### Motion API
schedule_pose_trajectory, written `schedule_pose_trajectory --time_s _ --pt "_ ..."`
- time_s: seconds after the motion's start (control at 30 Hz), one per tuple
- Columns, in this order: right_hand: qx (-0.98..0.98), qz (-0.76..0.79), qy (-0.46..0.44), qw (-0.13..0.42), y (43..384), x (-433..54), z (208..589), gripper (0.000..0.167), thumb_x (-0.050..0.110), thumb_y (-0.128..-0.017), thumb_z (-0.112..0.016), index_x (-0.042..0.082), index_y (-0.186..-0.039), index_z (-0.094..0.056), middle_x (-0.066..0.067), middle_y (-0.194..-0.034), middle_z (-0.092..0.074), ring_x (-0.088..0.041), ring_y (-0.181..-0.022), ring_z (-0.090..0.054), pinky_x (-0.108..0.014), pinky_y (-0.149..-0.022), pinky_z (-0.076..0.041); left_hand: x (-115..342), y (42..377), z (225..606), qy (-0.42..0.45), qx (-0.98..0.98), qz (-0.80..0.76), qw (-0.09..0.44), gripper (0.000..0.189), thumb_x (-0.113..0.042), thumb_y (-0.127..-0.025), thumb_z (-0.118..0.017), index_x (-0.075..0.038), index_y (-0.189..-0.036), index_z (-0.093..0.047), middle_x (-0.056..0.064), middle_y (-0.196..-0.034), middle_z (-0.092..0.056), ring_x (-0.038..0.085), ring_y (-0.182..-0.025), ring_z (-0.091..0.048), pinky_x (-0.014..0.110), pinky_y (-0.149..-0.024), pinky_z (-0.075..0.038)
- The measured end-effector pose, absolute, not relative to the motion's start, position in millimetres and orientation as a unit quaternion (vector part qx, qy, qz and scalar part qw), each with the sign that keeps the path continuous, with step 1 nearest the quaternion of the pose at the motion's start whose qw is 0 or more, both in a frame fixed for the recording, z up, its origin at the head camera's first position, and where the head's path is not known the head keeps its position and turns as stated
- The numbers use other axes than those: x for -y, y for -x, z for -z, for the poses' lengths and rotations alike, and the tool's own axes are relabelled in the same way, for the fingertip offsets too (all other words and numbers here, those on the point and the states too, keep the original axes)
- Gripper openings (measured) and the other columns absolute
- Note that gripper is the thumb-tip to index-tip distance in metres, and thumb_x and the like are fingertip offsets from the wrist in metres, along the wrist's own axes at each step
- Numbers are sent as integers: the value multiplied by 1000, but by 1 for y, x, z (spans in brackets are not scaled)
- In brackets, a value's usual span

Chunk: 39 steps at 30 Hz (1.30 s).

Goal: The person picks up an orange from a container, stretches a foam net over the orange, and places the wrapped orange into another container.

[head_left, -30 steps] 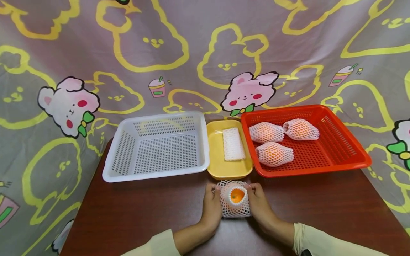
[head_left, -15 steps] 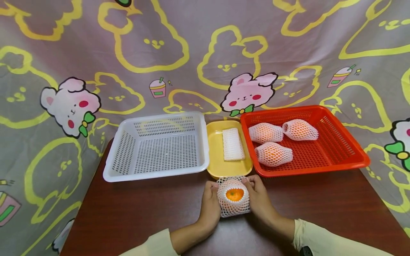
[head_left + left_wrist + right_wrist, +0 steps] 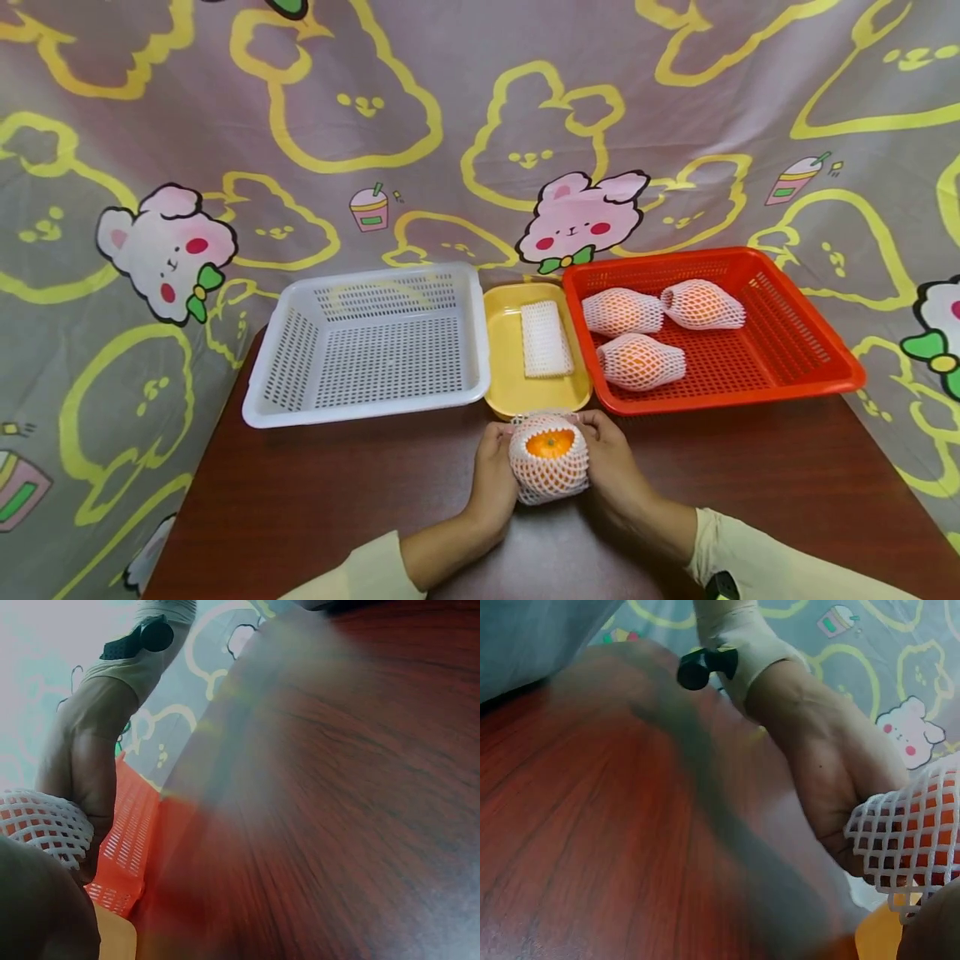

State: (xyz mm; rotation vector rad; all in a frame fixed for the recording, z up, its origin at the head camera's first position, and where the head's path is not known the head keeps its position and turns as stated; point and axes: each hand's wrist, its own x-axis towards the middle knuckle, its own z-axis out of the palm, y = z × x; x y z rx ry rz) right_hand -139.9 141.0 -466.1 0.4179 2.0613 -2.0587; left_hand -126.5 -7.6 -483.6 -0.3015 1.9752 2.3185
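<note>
An orange (image 3: 550,443) sits inside a white foam net sleeve (image 3: 551,483), its stem end showing through the sleeve's opening, which faces up toward the head camera. My left hand (image 3: 492,483) grips the sleeve from the left. On the other side, my right hand (image 3: 617,471) holds it by the right edge, fingers mostly hidden behind the net. In the right wrist view the net (image 3: 907,832) stretches between both hands, with orange peel visible through the mesh. The left wrist view shows the same netting (image 3: 49,825) between the hands.
Behind the hands stands a yellow tray (image 3: 504,367) with flat white foam sleeves (image 3: 546,340) in it. A white perforated basket (image 3: 367,407) is at the left. The red basket (image 3: 780,367) at the right contains three netted fruits (image 3: 641,362). A patterned cloth hangs behind the dark wooden table (image 3: 337,475).
The sleeve's opening has tipped back and widened across the orange, so the stem end now faces more upward. Both hands keep hold at its sides and have shifted slightly.
</note>
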Motion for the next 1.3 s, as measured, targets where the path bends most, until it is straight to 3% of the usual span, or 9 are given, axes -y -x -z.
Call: schedule_pose_trajectory --time_s 0.17,0.3,0.47,0.57,0.63,0.83,1.0,1.1,1.3 --pt "-731 667 -115 82 140 -143 460 22 13 -107 -49 -6 -118 -54 -4 -94 -66 -5 -80 -58 -20 -72 -50 8 129 481 98 -598 -791 82 23 -14 -104 -47 3 -114 -60 7 -112 -66 12 -105 -58 25 -95 -48" --pt "-766 642 -26 11 136 -146 457 23 -3 -100 -53 -7 -123 -55 -15 -112 -66 -1 -89 -57 -15 -78 -49 11 133 475 86 -557 -818 113 35 -19 -106 -45 -1 -133 -59 7 -126 -66 13 -115 -60 28 -105 -47" --pt "-790 578 177 -103 130 -158 455 66 -20 -79 -58 0 -142 -53 -18 -138 -59 -2 -112 -56 -13 -95 -46 17 135 462 97 -589 -797 91 31 -18 -104 -49 0 -126 -61 8 -119 -67 14 -111 -59 28 -100 -48" --pt "-765 564 292 -106 128 -164 449 84 -15 -75 -61 0 -154 -38 -19 -156 -45 -11 -139 -46 -16 -116 -34 17 135 455 120 -615 -776 77 23 -14 -102 -52 2 -115 -59 8 -111 -65 15 -106 -56 28 -94 -47" --pt "-751 572 323 -72 126 -165 445 85 -9 -81 -66 2 -158 -31 -17 -161 -39 -14 -148 -39 -15 -121 -27 17 134 450 133 -624 -767 75 21 -15 -102 -52 2 -114 -57 9 -111 -63 17 -106 -55 28 -93 -47" --pt "-777 577 248 -32 127 -161 437 89 6 -78 -87 12 -153 -40 -11 -152 -49 -4 -139 -45 -11 -115 -33 17 132 439 135 -643 -749 84 32 -25 -107 -48 0 -127 -49 14 -123 -59 19 -109 -55 29 -93 -46" --pt "-745 641 186 17 132 -164 430 76 0 -81 -83 5 -146 -45 -11 -134 -58 -5 -120 -58 -15 -102 -48 25 129 432 72 -697 -711 59 30 -18 -108 -43 -3 -133 -49 13 -123 -61 16 -108 -56 30 -96 -45" --pt "-712 680 166 47 135 -166 426 70 -2 -86 -78 0 -146 -42 -6 -131 -58 -8 -116 -62 -19 -96 -54 33 128 425 17 -708 -706 26 34 -17 -110 -40 -2 -136 -55 15 -131 -63 21 -119 -58 34 -105 -47" --pt "-688 707 157 43 143 -169 422 68 -2 -88 -76 -4 -147 -42 0 -137 -57 -6 -122 -59 -18 -99 -53 42 130 410 -96 -684 -720 67 59 -27 -102 -63 -6 -153 -41 17 -147 -55 28 -134 -55 25 -109 -48"
